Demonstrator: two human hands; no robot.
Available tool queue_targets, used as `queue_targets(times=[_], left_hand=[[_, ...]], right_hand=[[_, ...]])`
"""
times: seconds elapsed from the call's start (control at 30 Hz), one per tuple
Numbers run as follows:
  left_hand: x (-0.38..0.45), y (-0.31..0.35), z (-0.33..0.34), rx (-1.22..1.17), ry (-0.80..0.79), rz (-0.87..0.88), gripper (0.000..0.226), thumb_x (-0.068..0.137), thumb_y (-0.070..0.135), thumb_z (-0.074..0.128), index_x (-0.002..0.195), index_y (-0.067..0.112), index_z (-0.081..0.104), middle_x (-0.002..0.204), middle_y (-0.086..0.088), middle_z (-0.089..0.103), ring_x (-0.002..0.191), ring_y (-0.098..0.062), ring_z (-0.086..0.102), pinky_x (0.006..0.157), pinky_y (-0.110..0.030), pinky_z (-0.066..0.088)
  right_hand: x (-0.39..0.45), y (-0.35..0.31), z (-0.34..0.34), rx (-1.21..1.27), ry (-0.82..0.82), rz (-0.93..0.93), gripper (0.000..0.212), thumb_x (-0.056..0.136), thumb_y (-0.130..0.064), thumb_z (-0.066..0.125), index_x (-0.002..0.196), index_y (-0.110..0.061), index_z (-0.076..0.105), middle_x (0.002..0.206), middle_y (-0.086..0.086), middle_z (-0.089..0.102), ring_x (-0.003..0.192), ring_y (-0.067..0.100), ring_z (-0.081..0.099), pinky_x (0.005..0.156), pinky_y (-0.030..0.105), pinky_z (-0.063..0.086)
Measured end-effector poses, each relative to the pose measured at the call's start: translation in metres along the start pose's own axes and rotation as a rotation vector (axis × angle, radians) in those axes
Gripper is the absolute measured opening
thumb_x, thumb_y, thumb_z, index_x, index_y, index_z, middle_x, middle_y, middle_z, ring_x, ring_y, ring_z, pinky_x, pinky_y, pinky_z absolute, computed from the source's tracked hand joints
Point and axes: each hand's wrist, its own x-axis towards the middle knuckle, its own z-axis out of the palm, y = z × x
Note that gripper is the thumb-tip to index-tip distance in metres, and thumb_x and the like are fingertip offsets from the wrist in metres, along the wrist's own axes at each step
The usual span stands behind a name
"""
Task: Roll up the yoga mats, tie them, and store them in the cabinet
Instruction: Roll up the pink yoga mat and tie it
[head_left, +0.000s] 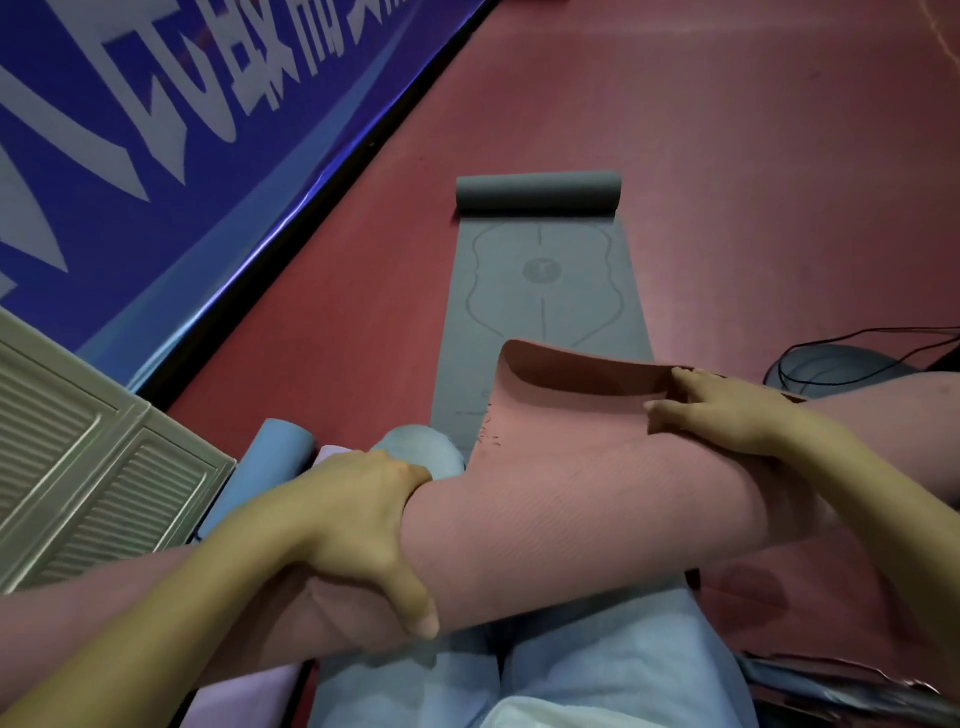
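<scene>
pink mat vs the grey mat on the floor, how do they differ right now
The pink mat is held up across the person's lap, gripped by the left hand and right hand; the grey mat lies on the red floor, untouched. The pink mat's loose end curls up, while the grey mat lies mostly flat with only its far end rolled. The grey mat shows printed alignment lines; the pink is ribbed. Neither is tied.

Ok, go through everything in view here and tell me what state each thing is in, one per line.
pink mat: rolled and held across the lap, outer flap loose and lifted
left hand: grips the pink roll
right hand: pinches the loose flap's edge
grey mat: flat on the floor, far end rolled up
blue mat: rolled, lying beside the cabinet
cabinet: louvred doors closed
black cable: loose on the floor
</scene>
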Motion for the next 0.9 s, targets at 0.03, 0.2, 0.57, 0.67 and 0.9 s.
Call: queue_targets(times=[0.03,0.2,0.57,0.67,0.9], left_hand=[[0.005,-0.004,-0.003,-0.033,-0.004,0.002,0.087,0.026,0.087,0.078,0.094,0.036,0.060,0.084,0.019,0.065,0.082,-0.006,0.060,0.075,-0.031,0.050],[0.027,-0.023,-0.020,-0.224,-0.026,0.089,0.081,0.034,0.074,0.089,0.107,0.051,0.063,0.104,0.032,0.065,0.096,0.006,0.061,0.088,-0.027,0.053],[0.056,-0.039,-0.069,-0.238,0.312,0.065,0.055,0.071,0.047,0.090,0.122,0.039,0.071,0.111,0.022,0.071,0.102,0.003,0.066,0.087,-0.027,0.055],[0.039,-0.005,-0.059,0.146,0.387,0.014,0.028,0.090,0.036,0.069,0.117,0.039,0.073,0.108,0.012,0.076,0.099,-0.015,0.070,0.086,-0.034,0.057],[0.026,0.047,-0.012,0.371,0.244,-0.152,0.154,0.046,0.093,0.071,0.155,-0.003,0.018,0.148,-0.021,0.042,0.136,-0.039,0.044,0.113,-0.047,0.037]], right_hand=[[-0.001,-0.002,0.000,-0.008,0.033,0.004,0.060,0.097,-0.064,0.043,0.141,-0.024,0.051,0.144,0.007,0.056,0.128,0.030,0.054,0.098,0.041,0.043],[-0.005,-0.012,0.003,-0.041,0.140,-0.024,0.057,0.097,-0.066,0.038,0.137,-0.029,0.054,0.136,0.008,0.063,0.121,0.032,0.059,0.091,0.043,0.047],[-0.003,-0.022,0.023,-0.001,0.455,-0.211,0.067,0.096,-0.063,0.016,0.093,-0.020,0.068,0.093,0.004,0.072,0.088,0.030,0.062,0.076,0.043,0.047],[0.004,-0.027,0.021,0.007,0.442,-0.167,0.063,0.095,-0.061,0.020,0.092,-0.023,0.071,0.096,0.004,0.073,0.090,0.031,0.063,0.076,0.043,0.050],[0.015,-0.034,0.019,0.024,0.415,-0.131,0.059,0.097,-0.058,0.025,0.093,-0.022,0.071,0.102,0.007,0.074,0.093,0.034,0.064,0.076,0.041,0.050]])
